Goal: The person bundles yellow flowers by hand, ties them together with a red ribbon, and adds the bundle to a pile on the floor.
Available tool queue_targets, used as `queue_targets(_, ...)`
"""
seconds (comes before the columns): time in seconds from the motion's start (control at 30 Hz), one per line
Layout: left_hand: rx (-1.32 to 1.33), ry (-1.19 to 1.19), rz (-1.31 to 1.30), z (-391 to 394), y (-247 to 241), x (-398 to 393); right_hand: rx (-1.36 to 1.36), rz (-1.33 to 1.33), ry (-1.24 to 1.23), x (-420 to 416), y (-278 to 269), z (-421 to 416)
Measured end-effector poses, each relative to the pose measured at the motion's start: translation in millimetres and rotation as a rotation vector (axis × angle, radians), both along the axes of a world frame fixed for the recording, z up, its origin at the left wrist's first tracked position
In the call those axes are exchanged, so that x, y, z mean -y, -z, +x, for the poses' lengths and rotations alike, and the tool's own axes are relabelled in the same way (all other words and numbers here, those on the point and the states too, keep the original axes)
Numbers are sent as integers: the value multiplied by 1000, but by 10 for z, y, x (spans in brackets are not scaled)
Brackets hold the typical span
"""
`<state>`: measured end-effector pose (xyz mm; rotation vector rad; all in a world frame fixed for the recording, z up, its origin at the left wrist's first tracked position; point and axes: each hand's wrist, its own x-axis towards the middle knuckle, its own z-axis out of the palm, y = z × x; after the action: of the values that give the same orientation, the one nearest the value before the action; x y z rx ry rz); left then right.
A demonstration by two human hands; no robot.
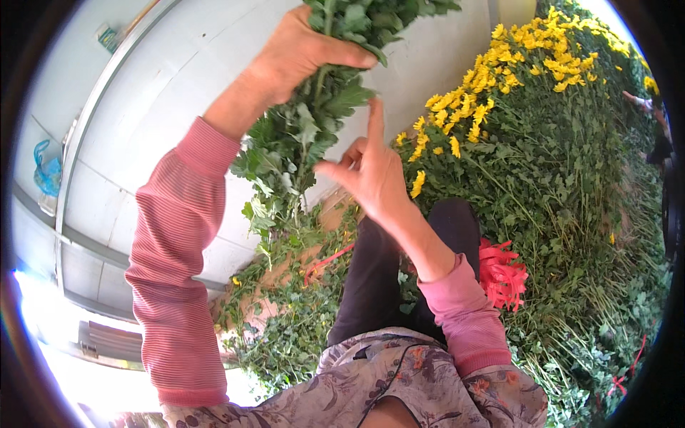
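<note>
My left hand (291, 56), raised near the top of the view, grips a bunch of green leafy stems (310, 128). The bunch hangs down below the fist, and its top runs out of the frame. Below and to the right, my right hand (374, 174) has its thumb and index finger spread wide. Its index fingertip is close to the leaves; whether it touches them I cannot tell. The other right-hand fingers are curled and partly hidden, with nothing seen in them.
A large heap of cut yellow chrysanthemums (535, 144) rises on the right. Red plastic strips (502, 275) lie beside my right leg. Loose leaves and stems (289, 321) litter the floor. A white panel wall (155, 107) with a blue plastic bag (48, 174) stands left. Another person's hand (637, 100) shows far right.
</note>
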<state>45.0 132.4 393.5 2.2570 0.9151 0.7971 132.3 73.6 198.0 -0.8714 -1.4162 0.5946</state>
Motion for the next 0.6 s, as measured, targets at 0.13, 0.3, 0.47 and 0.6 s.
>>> queue_targets(0.13, 37, 61, -201, -282, -317, 192, 343, -430, -432, -362, 522, -317)
queue_targets(0.3, -105, 152, -134, -682, -1111, 499, 750, 72, -778, 502, 1454, -1664)
queue_targets(0.47, -241, 165, -277, -997, -1315, 749, 826, 181, -1007, 1498, 1590, -2030)
queue_targets(0.6, -233, -12, -314, -596, -58, 478, 904, 147, -617, 1027, 1137, -802)
